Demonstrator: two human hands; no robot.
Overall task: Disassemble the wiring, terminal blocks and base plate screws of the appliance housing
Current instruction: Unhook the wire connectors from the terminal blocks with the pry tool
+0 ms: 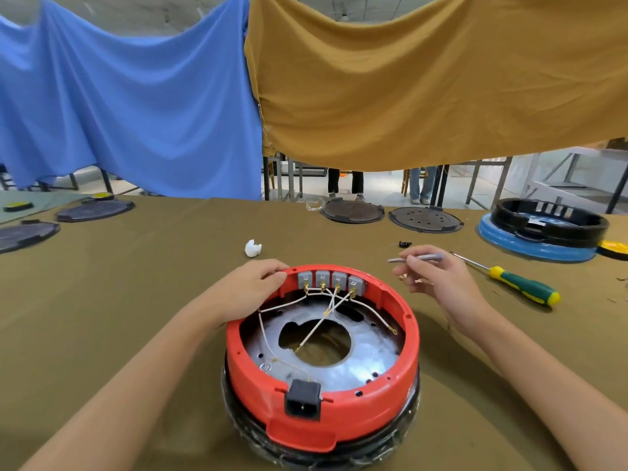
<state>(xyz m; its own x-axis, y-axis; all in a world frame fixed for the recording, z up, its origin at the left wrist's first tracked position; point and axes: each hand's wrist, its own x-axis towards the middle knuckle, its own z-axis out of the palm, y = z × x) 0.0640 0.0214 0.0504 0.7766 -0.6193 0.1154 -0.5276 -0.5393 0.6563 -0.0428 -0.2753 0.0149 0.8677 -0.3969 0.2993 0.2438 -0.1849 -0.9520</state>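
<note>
A round red appliance housing [343,416] stands upside down on the table in front of me. Several grey terminal blocks [331,279] line its far inner wall, with white wires [319,326] running from them across the metal base plate [370,358]. A black power socket [303,401] sits in its near wall. My left hand [249,287] grips the housing's far left rim, fingers curled over the edge. To the right of the housing, above the table, my right hand [435,275] pinches a short grey sleeved wire piece [416,258].
A green-and-yellow screwdriver [513,283] lies right of my right hand. A small black part [404,244] and a white crumpled scrap [253,248] lie beyond the housing. Dark round plates [424,219] and a blue-and-black housing [543,229] stand at the table's far edge.
</note>
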